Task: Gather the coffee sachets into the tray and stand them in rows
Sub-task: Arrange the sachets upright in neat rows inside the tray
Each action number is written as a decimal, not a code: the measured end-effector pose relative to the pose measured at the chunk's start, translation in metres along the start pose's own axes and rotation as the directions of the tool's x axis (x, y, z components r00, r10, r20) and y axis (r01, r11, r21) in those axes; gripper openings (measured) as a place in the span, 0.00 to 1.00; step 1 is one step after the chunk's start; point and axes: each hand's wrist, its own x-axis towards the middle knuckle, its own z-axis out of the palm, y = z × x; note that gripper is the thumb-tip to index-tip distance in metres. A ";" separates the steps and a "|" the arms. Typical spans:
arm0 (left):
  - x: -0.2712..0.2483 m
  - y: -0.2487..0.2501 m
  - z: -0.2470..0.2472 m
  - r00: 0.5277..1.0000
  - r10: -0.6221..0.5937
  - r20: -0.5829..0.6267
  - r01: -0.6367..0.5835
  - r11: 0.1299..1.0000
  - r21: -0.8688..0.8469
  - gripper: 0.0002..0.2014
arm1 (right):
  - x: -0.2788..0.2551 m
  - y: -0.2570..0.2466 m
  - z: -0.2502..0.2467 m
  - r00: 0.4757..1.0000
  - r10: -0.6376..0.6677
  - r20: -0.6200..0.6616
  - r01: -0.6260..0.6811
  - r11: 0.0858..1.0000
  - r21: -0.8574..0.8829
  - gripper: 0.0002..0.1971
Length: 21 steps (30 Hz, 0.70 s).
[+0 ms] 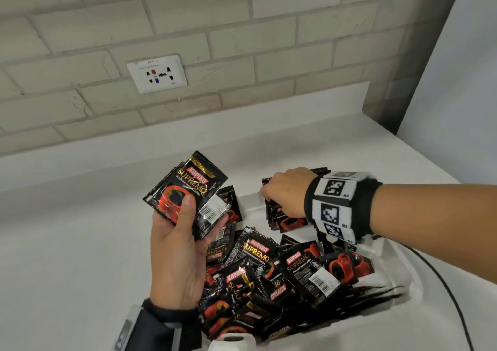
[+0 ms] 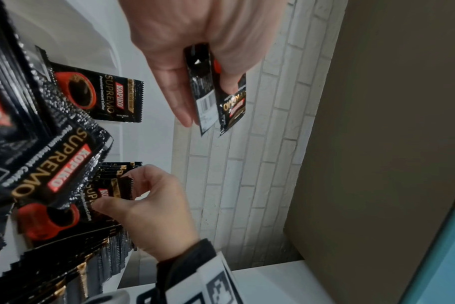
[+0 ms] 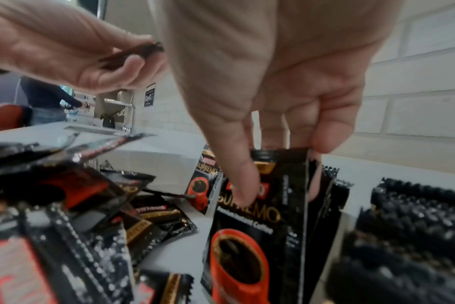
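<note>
A white tray (image 1: 250,199) on the counter holds a loose pile of black coffee sachets (image 1: 269,270). My left hand (image 1: 205,211) hovers above the tray's left side and grips a small stack of sachets (image 1: 188,189), thumb on the front. At the tray's far end my right hand (image 1: 271,200) reaches down and pinches the top of a standing sachet (image 3: 260,226) in a row of upright sachets (image 1: 285,220). More upright sachets (image 3: 416,216) stand to the right. In the left wrist view my left hand (image 2: 208,102) holds the stack of sachets (image 2: 221,107) edge-on.
A brick wall with a white wall socket (image 1: 157,73) runs along the back of the white counter (image 1: 80,229). A black cable (image 1: 443,283) trails right of the tray. A white rounded object (image 1: 231,342) sits at the tray's near edge. A person (image 3: 47,98) stands far off.
</note>
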 end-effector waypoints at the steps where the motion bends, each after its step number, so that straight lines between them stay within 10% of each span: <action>1: 0.001 0.000 0.000 1.000 -0.001 0.001 0.001 1.000 0.000 0.10 | 0.002 0.001 0.001 1.000 -0.004 -0.009 0.004 1.000 -0.020 0.14; 21: -0.001 -0.007 0.004 0.999 -0.031 0.036 0.030 0.999 0.034 0.14 | 0.008 0.005 0.009 0.985 0.065 -0.157 -0.064 0.998 0.012 0.20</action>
